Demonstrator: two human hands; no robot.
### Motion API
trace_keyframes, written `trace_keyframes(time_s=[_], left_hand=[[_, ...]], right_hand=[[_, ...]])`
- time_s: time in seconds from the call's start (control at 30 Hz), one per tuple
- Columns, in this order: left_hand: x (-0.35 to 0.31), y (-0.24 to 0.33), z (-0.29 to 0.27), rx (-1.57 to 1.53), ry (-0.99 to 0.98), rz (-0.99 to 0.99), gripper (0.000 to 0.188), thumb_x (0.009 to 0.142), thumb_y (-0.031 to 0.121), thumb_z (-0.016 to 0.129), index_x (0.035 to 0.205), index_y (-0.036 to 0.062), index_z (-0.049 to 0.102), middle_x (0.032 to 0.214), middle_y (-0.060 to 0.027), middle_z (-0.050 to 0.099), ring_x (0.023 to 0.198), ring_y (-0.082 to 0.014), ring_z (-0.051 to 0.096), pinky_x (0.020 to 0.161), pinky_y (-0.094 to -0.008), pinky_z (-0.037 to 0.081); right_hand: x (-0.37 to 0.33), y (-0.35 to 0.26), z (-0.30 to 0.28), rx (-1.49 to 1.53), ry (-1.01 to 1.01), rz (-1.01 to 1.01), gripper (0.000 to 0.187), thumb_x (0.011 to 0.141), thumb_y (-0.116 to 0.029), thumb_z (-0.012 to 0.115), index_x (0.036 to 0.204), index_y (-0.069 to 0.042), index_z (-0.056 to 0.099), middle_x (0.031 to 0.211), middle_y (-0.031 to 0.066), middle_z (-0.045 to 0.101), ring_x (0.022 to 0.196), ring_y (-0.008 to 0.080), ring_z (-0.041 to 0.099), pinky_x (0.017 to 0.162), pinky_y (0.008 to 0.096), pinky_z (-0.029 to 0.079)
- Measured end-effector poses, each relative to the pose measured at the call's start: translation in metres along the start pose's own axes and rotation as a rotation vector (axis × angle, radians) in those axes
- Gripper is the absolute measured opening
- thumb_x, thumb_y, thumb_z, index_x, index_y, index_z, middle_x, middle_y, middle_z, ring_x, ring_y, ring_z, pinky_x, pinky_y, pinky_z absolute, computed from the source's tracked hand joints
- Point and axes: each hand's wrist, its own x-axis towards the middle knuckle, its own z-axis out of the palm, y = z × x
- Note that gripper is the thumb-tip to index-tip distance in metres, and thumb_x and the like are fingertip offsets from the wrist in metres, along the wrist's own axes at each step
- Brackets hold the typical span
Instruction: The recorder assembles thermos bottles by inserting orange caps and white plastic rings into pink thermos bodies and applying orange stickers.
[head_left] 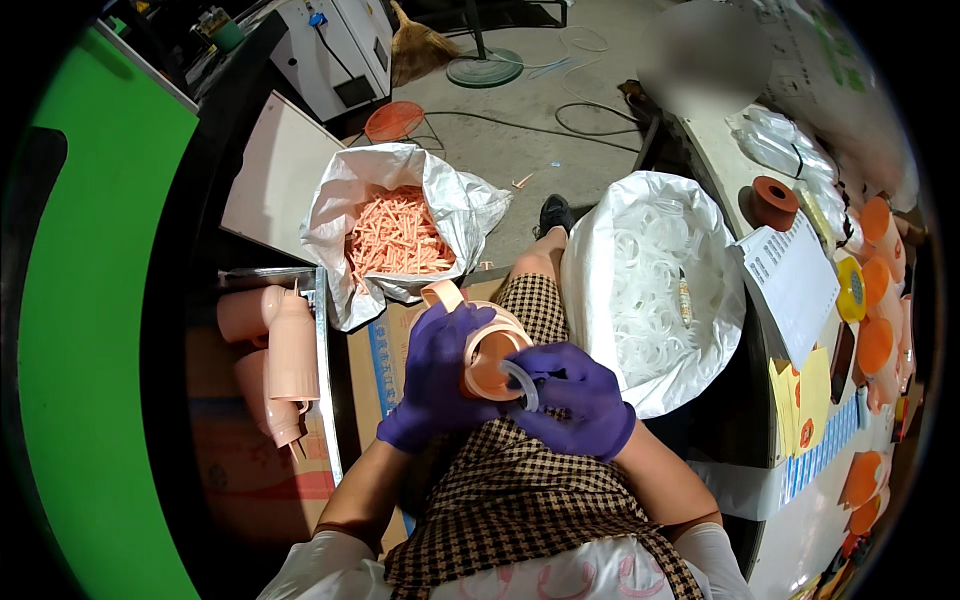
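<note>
Both my hands wear purple gloves and meet over my lap. My left hand [438, 370] is wrapped round a peach plastic vessel [488, 350], its round mouth tilted up toward me. A peach loop [443, 293], perhaps its handle, sticks out above that hand. My right hand [582, 402] pinches a translucent ring [526, 386] at the right edge of the mouth. Part of the ring is hidden by the fingers, so I cannot tell how far it sits inside. The vessel's lower part is hidden behind my hands.
A white sack [470, 195] of peach sticks [400, 235] stands ahead-left. Another sack [595, 290], full of translucent rings [655, 280], stands right. Several peach vessels [293, 350] lie in a left bin. The right table holds papers [795, 280], a brown tape roll [774, 203] and orange-ended pieces [875, 345].
</note>
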Motion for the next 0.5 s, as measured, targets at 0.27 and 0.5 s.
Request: trace_keyframes(time_s=[0.27, 0.5], left_hand=[[0.004, -0.001, -0.002, -0.063, -0.095, -0.041, 0.085, 0.058, 0.046, 0.088, 0.125, 0.003, 0.058, 0.12, -0.0171, 0.058, 0.112, -0.0402, 0.055, 0.099, -0.049, 0.041], [0.013, 0.015, 0.006, -0.049, -0.113, 0.069, 0.081, 0.06, 0.04, 0.082, 0.126, 0.0005, 0.056, 0.118, -0.0186, 0.064, 0.111, -0.0367, 0.062, 0.107, -0.0495, 0.038]], right_hand=[[-0.008, 0.001, 0.004, 0.035, -0.121, 0.188, 0.027, 0.079, -0.004, 0.073, 0.105, -0.002, 0.068, 0.096, 0.0153, 0.069, 0.081, 0.0309, 0.07, 0.073, 0.0362, 0.058], [-0.01, 0.007, 0.024, -0.433, -0.191, 0.33, 0.025, 0.075, -0.005, 0.066, 0.1, -0.008, 0.068, 0.089, 0.0127, 0.068, 0.075, 0.033, 0.068, 0.067, 0.0408, 0.056]])
